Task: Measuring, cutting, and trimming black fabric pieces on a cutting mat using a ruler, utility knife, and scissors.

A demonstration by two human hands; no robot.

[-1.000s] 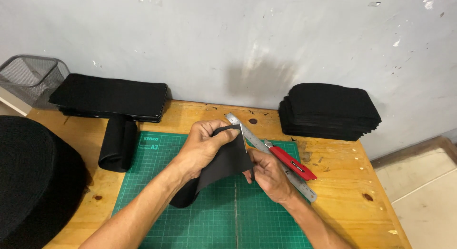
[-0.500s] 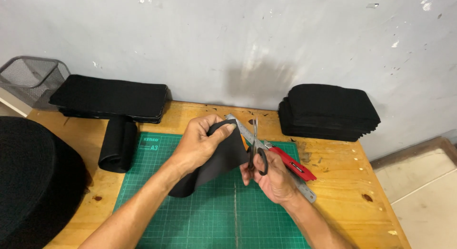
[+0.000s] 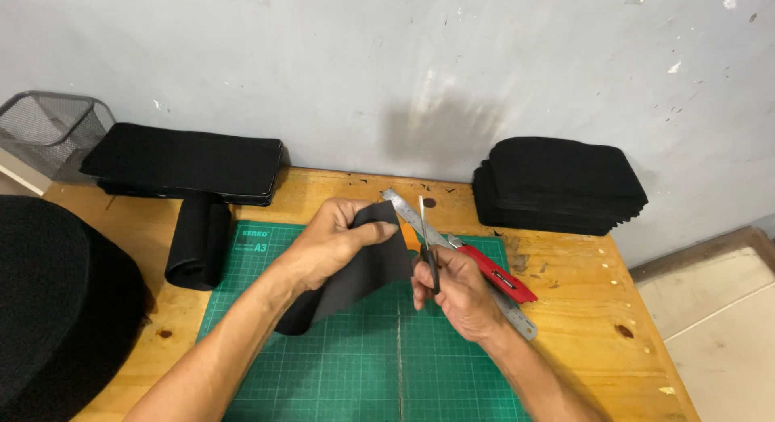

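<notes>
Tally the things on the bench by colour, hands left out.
Black: 4 – strip in the left hand, roll, left stack, right stack
Green: 1 – mat
Red: 1 – knife
Steel: 2 – scissors in the right hand, ruler
Grey: 1 – mesh basket
Total: 9

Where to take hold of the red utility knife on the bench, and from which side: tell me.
Take the red utility knife by the middle of its long handle, coming from above and from the right. It lies flat beside the steel ruler, slanting away to the left, and the right hand with the scissors crowds its far end.
</notes>
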